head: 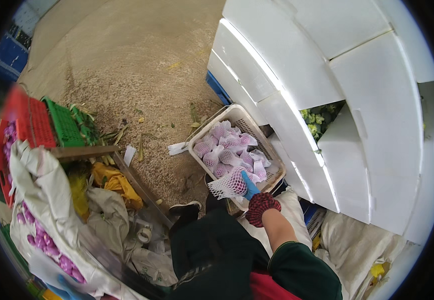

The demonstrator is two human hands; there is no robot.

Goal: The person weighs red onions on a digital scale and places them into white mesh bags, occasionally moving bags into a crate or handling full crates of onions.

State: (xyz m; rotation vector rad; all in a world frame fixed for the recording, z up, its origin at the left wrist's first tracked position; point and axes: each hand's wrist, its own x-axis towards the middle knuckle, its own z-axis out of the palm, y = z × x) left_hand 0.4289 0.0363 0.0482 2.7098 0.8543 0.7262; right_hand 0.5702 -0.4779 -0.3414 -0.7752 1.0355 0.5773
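My right hand, in a blue glove with a red-and-black checked cuff, grips a white foam net sleeve. Something purple shows through the mesh. Below it, a cream plastic crate with slotted sides holds many net-wrapped purple items. At the lower left edge of the view, my left hand appears as a blurred blue glove, partly cut off. It is nearest to loose purple vegetables lying on a white woven sheet. Whether its fingers hold anything is unclear.
White foam boxes form a tall stack on the right, with green vegetables in a gap. Red and green crates stand left. A tape roll lies under the wooden frame. A stuffed white sack sits beside the crate.
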